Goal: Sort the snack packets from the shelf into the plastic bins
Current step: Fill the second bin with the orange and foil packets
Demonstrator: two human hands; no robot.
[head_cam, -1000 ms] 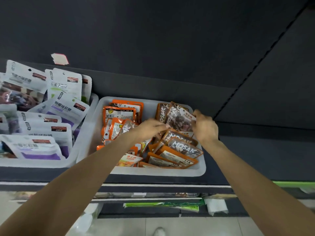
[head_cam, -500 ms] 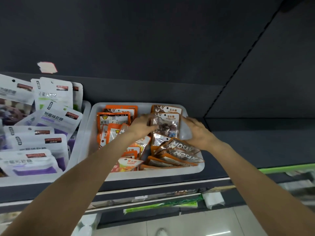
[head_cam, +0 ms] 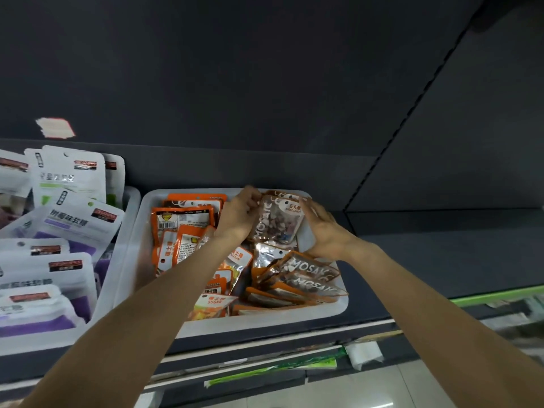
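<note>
A white plastic bin [head_cam: 138, 248] on the dark shelf holds several orange snack packets. At its far right stands an orange and clear Mosaic candy packet [head_cam: 276, 222], upright between both hands. My left hand [head_cam: 238, 214] pinches the packet's upper left edge. My right hand [head_cam: 321, 231] cups its right side with the fingers curved against it. More Mosaic packets [head_cam: 306, 272] lie flat below, toward the bin's front right. Orange sugar packets [head_cam: 182, 231] fill the bin's left half.
A second white bin [head_cam: 103, 290] at the left holds several white and purple packets [head_cam: 67, 225]. The dark shelf [head_cam: 426, 260] runs bare to the right of the bins. A green shelf edge strip [head_cam: 500, 295] shows at the right. Tiled floor lies below.
Both hands have raised the Mosaic packet upright at the bin's far right and shifted it back a little. The camera has tilted, so the bins sit lower and left.
</note>
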